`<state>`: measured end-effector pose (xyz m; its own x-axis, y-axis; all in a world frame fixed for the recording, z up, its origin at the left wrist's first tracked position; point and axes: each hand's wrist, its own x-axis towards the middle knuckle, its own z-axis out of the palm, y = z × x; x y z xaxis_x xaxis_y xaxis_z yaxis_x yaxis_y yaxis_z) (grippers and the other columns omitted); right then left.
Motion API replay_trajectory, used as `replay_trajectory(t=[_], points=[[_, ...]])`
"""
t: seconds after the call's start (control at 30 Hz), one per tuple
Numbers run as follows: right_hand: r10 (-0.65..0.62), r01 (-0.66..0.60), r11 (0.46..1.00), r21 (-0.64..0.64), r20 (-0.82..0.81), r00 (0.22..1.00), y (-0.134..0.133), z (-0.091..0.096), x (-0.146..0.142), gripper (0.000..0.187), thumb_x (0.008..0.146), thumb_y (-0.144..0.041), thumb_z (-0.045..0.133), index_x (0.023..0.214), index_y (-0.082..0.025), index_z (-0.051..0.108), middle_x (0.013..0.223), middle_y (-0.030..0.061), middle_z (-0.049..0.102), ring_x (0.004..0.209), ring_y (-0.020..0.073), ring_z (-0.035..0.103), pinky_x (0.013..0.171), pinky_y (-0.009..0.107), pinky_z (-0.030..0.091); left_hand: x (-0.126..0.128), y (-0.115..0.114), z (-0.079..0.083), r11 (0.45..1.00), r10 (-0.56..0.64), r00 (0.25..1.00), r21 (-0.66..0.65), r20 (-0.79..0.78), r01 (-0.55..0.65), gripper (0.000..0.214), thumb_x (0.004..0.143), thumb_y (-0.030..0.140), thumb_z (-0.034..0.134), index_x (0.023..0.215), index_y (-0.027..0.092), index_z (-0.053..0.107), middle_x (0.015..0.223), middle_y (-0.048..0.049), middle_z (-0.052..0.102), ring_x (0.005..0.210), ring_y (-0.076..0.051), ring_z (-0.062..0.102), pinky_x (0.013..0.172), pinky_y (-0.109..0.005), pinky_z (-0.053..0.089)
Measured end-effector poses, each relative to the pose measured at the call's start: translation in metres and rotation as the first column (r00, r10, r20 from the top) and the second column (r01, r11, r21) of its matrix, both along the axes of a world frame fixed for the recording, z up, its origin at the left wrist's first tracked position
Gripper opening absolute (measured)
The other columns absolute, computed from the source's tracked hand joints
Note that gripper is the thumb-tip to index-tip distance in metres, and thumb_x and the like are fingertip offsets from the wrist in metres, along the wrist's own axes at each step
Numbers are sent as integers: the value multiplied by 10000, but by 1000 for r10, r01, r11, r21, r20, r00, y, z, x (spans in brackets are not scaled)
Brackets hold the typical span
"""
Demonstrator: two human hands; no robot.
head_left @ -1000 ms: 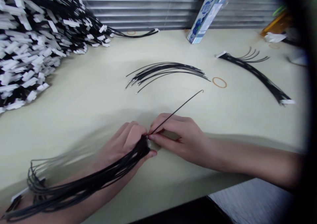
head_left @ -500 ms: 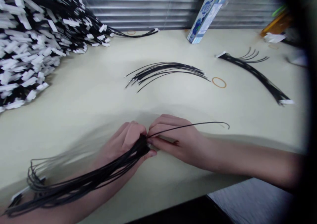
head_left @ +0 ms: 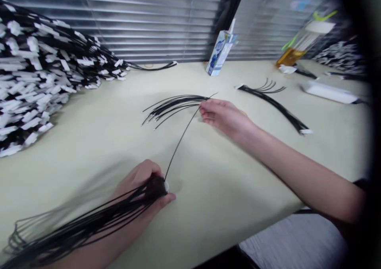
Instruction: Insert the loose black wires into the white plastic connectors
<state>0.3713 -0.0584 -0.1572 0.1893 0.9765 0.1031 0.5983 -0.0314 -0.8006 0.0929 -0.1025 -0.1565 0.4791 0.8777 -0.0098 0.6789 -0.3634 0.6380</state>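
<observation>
My left hand [head_left: 143, 179] is closed around a wire harness [head_left: 113, 209], close to its connector [head_left: 166, 187]. The harness's black wires trail back over my left forearm. From the connector a single black wire [head_left: 181, 140] runs up to the fingertips of my right hand [head_left: 222, 116]. Those fingertips are pinched together at the right end of a bunch of loose black wires [head_left: 175, 102] lying on the table. Whether the pinch holds only the single wire or loose ones too, I cannot tell.
A large heap of harnesses with white connectors [head_left: 32, 78] fills the left of the table [head_left: 223, 209]. At the back stands a drink carton [head_left: 220, 52]. To the right are another harness [head_left: 276, 106], a white elongated object [head_left: 330, 92] and a bottle of amber liquid [head_left: 297, 48].
My right hand has left the connector and moved away to the loose wires. The single wire, earlier curving off to the right, now runs up to that hand. The view has shifted.
</observation>
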Motion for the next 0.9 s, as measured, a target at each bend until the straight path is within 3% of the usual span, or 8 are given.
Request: replay_trajectory(t=[0.1,0.2,0.3,0.5,0.63,0.73,0.83,0.9], points=[[-109,117,993,-16,251,962,9,13,52,290,890,-382,414,922,-169,609,886,77,661,787,153,613,738,289,480,4,-3,2,992,98,995,-81,-30,-100,264,650,359,683,806,313,476,693,129,594,620,-163,574,560,-274,408],[-154,216,975,-51,545,824,3,22,78,125,754,-272,583,752,-167,651,758,79,644,845,239,585,795,364,420,6,-4,4,989,112,993,-96,-32,-115,249,635,349,673,785,310,478,677,127,580,606,-159,559,566,-274,398],[-74,233,965,-120,728,682,-3,22,80,83,690,-211,609,719,-173,677,741,81,644,825,264,578,754,364,395,6,-4,5,990,98,994,-96,-39,-101,246,643,353,668,786,310,473,698,125,574,610,-152,550,566,-266,392],[41,250,950,-185,872,488,-4,15,73,188,753,-163,503,802,-135,682,766,127,640,756,243,576,658,312,368,4,-2,7,992,35,999,-123,10,-34,247,665,323,683,793,302,473,734,106,597,643,-161,564,587,-278,410],[55,231,958,-171,899,434,-4,13,80,254,807,-143,459,973,-121,649,839,145,643,759,241,570,641,304,354,1,1,4,986,16,1000,-163,-8,-18,245,696,313,678,812,292,463,755,79,609,661,-168,569,591,-290,420],[59,201,967,-158,903,425,-7,15,82,354,819,-127,470,1159,-126,568,903,153,640,793,246,565,648,307,345,-3,4,1,982,-70,998,-175,-4,69,240,720,386,656,834,294,467,759,64,608,652,-170,564,589,-296,425],[69,176,971,-162,893,444,-12,19,76,339,817,-128,505,1149,-102,574,871,172,634,793,255,560,649,322,324,-4,5,5,983,-87,996,-161,2,87,214,735,411,621,818,288,466,760,59,590,659,-168,547,598,-298,415],[48,178,972,-153,873,486,-16,22,71,302,820,-141,531,1108,-77,595,829,183,629,784,254,555,645,330,314,-2,6,14,968,-96,995,-236,-17,90,187,748,405,573,812,275,456,781,50,573,696,-172,544,606,-298,415]])
